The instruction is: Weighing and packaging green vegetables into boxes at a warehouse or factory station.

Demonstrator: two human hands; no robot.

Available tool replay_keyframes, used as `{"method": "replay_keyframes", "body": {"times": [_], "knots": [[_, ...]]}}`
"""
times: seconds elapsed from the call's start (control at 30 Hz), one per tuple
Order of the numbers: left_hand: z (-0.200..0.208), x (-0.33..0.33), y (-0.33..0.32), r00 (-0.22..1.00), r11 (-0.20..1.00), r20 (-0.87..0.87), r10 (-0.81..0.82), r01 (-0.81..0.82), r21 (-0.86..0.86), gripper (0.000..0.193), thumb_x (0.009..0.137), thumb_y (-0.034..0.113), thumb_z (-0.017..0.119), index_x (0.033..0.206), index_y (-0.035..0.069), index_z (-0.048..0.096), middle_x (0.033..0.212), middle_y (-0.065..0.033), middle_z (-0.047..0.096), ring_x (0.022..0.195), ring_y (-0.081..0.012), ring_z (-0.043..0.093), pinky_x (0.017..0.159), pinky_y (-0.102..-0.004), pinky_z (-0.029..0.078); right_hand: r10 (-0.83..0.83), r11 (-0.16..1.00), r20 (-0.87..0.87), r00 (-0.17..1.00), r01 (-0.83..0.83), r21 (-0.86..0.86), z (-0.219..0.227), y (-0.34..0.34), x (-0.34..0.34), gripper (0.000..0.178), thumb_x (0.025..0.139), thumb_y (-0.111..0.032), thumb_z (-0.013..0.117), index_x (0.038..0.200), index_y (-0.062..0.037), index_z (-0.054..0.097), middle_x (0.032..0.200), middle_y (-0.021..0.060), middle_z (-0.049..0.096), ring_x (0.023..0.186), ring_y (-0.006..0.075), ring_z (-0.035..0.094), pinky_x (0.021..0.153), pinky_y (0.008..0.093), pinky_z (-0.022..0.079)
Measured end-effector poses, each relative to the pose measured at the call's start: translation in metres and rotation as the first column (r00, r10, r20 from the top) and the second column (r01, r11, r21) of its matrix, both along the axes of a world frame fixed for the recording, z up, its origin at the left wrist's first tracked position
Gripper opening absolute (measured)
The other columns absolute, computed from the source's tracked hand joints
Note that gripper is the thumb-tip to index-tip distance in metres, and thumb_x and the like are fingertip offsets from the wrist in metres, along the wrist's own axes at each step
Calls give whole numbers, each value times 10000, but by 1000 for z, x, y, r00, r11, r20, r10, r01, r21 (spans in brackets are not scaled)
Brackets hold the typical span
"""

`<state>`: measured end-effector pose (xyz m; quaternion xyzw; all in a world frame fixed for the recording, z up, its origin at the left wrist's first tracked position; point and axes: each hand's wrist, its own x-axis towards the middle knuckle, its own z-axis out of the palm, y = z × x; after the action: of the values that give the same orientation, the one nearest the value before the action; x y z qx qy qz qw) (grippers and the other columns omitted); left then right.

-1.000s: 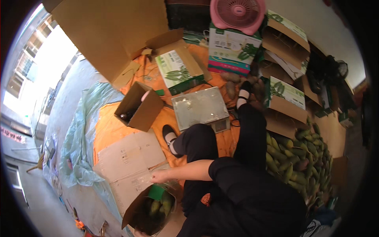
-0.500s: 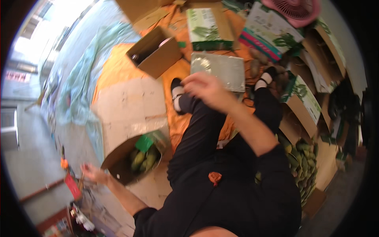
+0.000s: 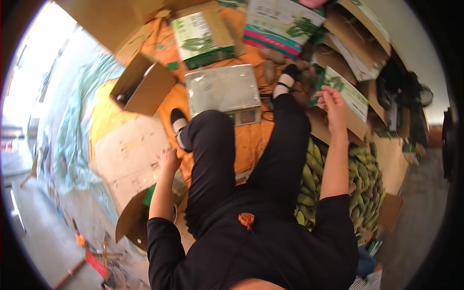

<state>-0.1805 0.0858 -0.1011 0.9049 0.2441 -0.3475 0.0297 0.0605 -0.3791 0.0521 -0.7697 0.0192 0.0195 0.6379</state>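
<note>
My left hand (image 3: 169,158) is above the flattened cardboard, beside my left knee. Its fingers look loosely spread and somewhat blurred, with nothing visible in them. Below it, my forearm partly covers an open carton (image 3: 130,217) with a green piece at its rim; its contents are mostly hidden. My right hand (image 3: 332,104) is raised in front of a carton with green leaf print (image 3: 355,96). The fingers bend loosely and look empty; whether they touch the carton I cannot tell. Near my right forearm lies a heap of long green fruits (image 3: 360,188), perhaps mangoes.
A platform scale (image 3: 222,89) stands ahead of my knees on an orange sheet (image 3: 162,133). Beyond are a printed carton (image 3: 200,36) and a white carton (image 3: 282,26). A small open box (image 3: 142,84) stands left. Brown oblong produce (image 3: 269,72) lies by my right foot.
My right hand has moved from above the scale to the right-hand cartons. My left hand has swung forward and inward over the cardboard. The view has turned to the right.
</note>
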Motion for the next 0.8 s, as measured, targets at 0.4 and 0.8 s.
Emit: {"method": "replay_keyframes", "body": {"times": [0.4,0.8], "knots": [[-63,-95,-14,849,979,-522,-86,168,112,578,762,389,639,1297,198,533,1459,-162,322,1364,-363,244,1053,-559,182,-400,862,-566,721,506,35,-142,-121,-63,274,925,-253,545,1152,-100,542,982,42,631,775,140,579,663,293,469],[-124,-311,27,913,891,32,-407,389,235,311,923,217,431,1099,61,634,1249,-124,522,1173,-306,468,943,-507,374,-466,595,-665,584,763,253,-211,-192,-1,490,914,-364,564,1275,-61,434,1198,125,549,923,242,575,706,357,480]]}}
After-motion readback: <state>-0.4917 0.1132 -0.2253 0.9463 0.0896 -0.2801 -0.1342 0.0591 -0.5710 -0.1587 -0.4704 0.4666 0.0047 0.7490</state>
